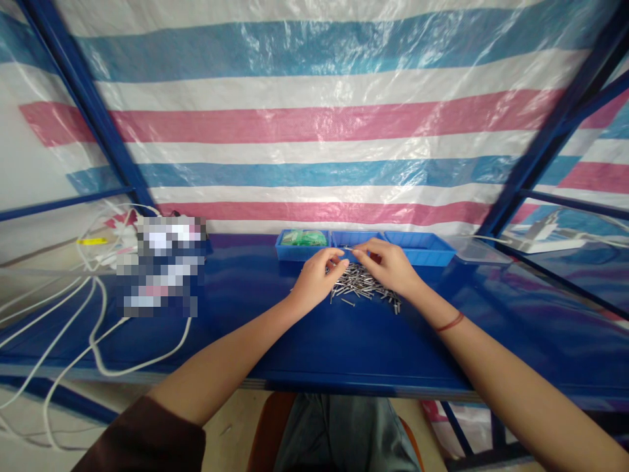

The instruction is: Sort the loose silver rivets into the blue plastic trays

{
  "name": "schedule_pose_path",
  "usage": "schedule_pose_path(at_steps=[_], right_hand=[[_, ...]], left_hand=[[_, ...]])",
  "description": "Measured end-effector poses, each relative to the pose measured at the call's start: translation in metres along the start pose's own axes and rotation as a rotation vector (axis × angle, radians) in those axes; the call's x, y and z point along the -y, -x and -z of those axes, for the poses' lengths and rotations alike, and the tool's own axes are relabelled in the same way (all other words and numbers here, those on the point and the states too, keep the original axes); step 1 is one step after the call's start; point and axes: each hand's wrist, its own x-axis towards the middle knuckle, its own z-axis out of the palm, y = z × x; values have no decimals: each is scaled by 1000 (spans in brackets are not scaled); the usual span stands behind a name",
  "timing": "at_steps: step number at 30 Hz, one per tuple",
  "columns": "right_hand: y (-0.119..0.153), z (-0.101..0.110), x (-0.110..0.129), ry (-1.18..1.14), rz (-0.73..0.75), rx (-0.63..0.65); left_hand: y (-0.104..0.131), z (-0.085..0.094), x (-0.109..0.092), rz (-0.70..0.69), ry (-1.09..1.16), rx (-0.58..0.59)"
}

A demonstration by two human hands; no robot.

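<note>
Over a heap of long silver screws (361, 283) on the blue table, both my hands come close together. My right hand (390, 264) is closed, thumb and forefinger pinching a thin silver screw (348, 249) that points left. The fingers of my left hand (320, 274) are curled, with a gap between thumb and forefinger, and the forefinger's tip is at the screw's left end. Whether it touches the screw is too small to tell. One loose screw (348, 302) lies in front of the heap.
Behind my hands stands a row of three blue bins (422, 250); the left one holds a green-and-clear plastic bag (305, 238). White cables (101, 328) run across the table's left side. A power strip (545, 237) sits at the right. Blue frame posts (545, 137) flank a striped sheet.
</note>
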Motion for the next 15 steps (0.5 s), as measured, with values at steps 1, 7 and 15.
schedule_pose_path(at_steps=[1, 7, 15], right_hand=[[-2, 0, -6, 67, -23, -58], [-11, 1, -35, 429, -213, -195], [-4, 0, 3, 194, -111, -23]], left_hand=[[-1, 2, 0, -21, -20, 28], [-4, 22, -10, -331, -181, 483], [2, 18, -7, -390, -437, 653]])
